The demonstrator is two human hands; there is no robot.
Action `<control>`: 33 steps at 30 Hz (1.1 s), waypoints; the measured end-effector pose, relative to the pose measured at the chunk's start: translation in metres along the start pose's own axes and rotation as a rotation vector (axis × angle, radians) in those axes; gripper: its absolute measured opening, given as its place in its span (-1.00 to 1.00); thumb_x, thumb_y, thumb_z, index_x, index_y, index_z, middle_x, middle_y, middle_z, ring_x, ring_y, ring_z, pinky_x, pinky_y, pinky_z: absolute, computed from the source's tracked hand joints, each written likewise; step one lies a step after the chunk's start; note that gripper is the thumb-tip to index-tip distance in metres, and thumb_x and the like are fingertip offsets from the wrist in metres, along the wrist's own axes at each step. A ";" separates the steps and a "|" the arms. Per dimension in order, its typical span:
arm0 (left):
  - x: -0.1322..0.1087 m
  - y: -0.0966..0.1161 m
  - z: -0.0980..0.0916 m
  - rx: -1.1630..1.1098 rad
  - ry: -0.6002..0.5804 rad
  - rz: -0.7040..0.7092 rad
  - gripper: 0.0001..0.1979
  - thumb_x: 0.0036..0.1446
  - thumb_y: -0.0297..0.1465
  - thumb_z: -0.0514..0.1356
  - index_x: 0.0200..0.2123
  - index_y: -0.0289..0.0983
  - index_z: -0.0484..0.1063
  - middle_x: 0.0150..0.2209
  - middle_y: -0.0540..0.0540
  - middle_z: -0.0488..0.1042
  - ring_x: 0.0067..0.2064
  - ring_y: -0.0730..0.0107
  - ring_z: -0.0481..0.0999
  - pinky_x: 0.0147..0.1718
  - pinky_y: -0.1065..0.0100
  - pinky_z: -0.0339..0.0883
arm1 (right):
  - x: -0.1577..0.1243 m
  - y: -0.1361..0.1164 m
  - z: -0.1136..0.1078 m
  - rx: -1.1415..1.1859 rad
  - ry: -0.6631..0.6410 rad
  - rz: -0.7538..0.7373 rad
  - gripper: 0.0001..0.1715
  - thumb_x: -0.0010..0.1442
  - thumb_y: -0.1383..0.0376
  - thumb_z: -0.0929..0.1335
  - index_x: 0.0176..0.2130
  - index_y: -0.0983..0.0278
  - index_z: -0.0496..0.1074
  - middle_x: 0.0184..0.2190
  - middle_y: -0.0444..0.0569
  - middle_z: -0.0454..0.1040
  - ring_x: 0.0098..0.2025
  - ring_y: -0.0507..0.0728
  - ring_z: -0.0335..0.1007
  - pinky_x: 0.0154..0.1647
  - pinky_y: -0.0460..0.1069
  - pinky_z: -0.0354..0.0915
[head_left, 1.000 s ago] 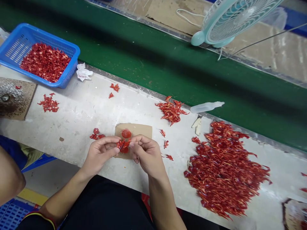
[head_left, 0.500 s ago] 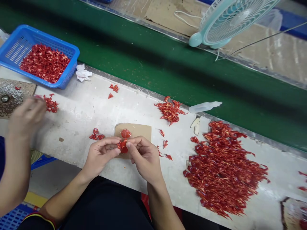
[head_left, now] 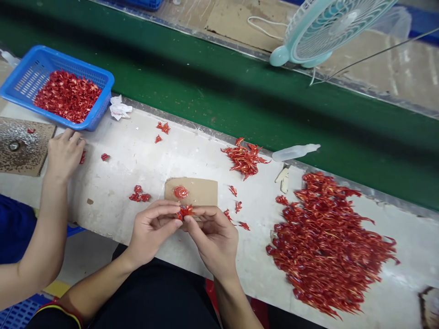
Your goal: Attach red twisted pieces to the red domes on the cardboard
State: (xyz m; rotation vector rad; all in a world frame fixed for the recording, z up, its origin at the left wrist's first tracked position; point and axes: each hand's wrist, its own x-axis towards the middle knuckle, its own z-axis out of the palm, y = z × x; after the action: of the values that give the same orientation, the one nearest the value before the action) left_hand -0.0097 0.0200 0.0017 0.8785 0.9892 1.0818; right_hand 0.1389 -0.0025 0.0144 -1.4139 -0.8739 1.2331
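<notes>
Between my two hands is a small shiny red piece with pointed ends [head_left: 185,210], pinched at fingertip height just in front of a cardboard piece [head_left: 202,189]. My left hand [head_left: 152,230] grips its left end with thumb and forefinger. On the other end, my right hand [head_left: 214,237] pinches with thumb and forefinger. A round red blob, wet-looking [head_left: 180,192], lies on the cardboard beyond my fingertips. Left of the cardboard sits a little cluster of red pieces [head_left: 139,195]. A few single red pieces [head_left: 238,206] lie to its right.
A large heap of red pieces [head_left: 329,246] covers the right side of the table; a smaller pile [head_left: 244,159] lies near a white squeeze bottle [head_left: 297,152]. A blue basket [head_left: 99,103] holds more pieces. A co-worker's hand [head_left: 65,151] rests at left. A fan [head_left: 339,27] stands beyond.
My hands have drawn slightly nearer to me and right, turning the red piece. The co-worker's hand has moved right, onto the small red pile near the basket.
</notes>
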 end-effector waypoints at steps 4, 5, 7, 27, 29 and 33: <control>-0.005 -0.001 0.005 0.065 -0.137 -0.024 -0.76 0.17 -0.45 0.36 -0.07 -0.14 0.64 0.00 -0.14 0.57 -0.05 0.30 0.63 -0.07 0.30 0.59 | -0.005 0.007 -0.007 0.025 0.051 -0.055 -0.80 0.22 0.29 0.50 -0.25 0.17 0.39 -0.35 -0.11 0.56 -0.36 0.06 0.53 -0.36 -0.06 0.49; -0.004 0.000 0.004 0.109 -0.190 -0.033 -0.75 0.19 -0.44 0.34 -0.05 -0.15 0.63 0.03 -0.16 0.55 -0.03 0.28 0.62 -0.06 0.29 0.59 | -0.007 0.009 -0.009 0.035 0.068 -0.056 -0.76 0.21 0.30 0.50 -0.25 0.17 0.35 -0.34 -0.12 0.55 -0.37 0.05 0.52 -0.36 -0.07 0.48; 0.002 0.004 -0.004 0.258 -0.255 0.001 -0.74 0.23 -0.41 0.31 -0.01 -0.15 0.61 0.06 -0.18 0.52 -0.02 0.27 0.60 -0.06 0.27 0.57 | -0.010 0.012 -0.017 0.038 0.108 -0.047 -0.69 0.20 0.31 0.50 -0.27 0.16 0.28 -0.34 -0.13 0.54 -0.40 0.04 0.50 -0.39 -0.07 0.46; 0.070 0.029 -0.101 1.457 -0.067 -0.018 -0.60 0.12 0.02 0.22 -0.10 -0.07 0.58 -0.22 0.06 0.63 -0.34 0.29 0.59 -0.31 0.32 0.34 | -0.112 0.087 -0.180 -0.702 1.022 0.134 -0.64 0.15 0.05 0.44 -0.33 0.18 0.24 -0.28 0.01 0.54 -0.38 0.12 0.48 -0.36 -0.01 0.39; 0.071 0.029 -0.105 1.474 -0.061 -0.052 -0.61 0.13 0.01 0.21 -0.09 -0.04 0.58 -0.23 0.06 0.65 -0.31 0.26 0.61 -0.30 0.32 0.33 | -0.114 0.090 -0.187 -0.815 1.079 0.194 -0.64 0.14 0.03 0.43 -0.32 0.19 0.28 -0.33 0.01 0.56 -0.45 0.12 0.46 -0.36 0.00 0.38; 0.070 0.030 -0.104 1.463 0.034 0.025 -0.71 0.11 -0.04 0.27 -0.16 0.00 0.59 -0.30 0.12 0.64 -0.34 0.29 0.59 -0.34 0.36 0.31 | -0.109 0.092 -0.194 -0.976 1.062 0.215 -0.62 0.18 -0.05 0.38 -0.31 0.21 0.39 -0.35 0.06 0.59 -0.41 0.18 0.50 -0.30 0.02 0.36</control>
State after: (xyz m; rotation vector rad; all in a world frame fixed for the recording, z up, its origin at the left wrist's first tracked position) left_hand -0.1051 0.1047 -0.0184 2.0071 1.7988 0.2138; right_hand 0.2962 -0.1697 -0.0586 -2.5933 -0.5295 -0.0403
